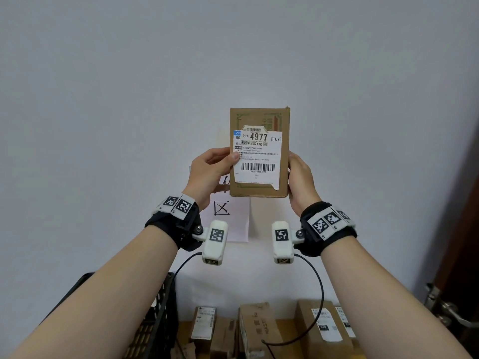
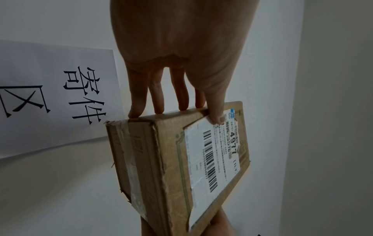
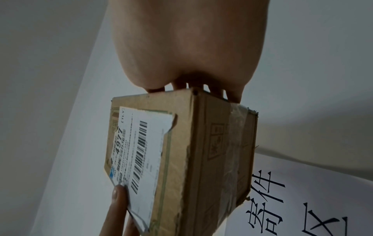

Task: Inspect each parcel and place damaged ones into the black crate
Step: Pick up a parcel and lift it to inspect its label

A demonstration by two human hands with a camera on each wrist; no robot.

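pale wall (image 1: 129,99) bears a paper sign (image 1: 233,216).

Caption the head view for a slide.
Both hands, left hand and right hand, hold up a labelled cardboard parcel for inspection.

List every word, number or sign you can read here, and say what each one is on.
"24-5-4977" and "[TLY]": shipping label on the held parcel.
"75625548964977": under that label's barcode.
"寄件区": paper sign on the wall.
"070": label on a box on the table.
The label's small address lines, the parcel's side print and the other table labels are too small or blurred.
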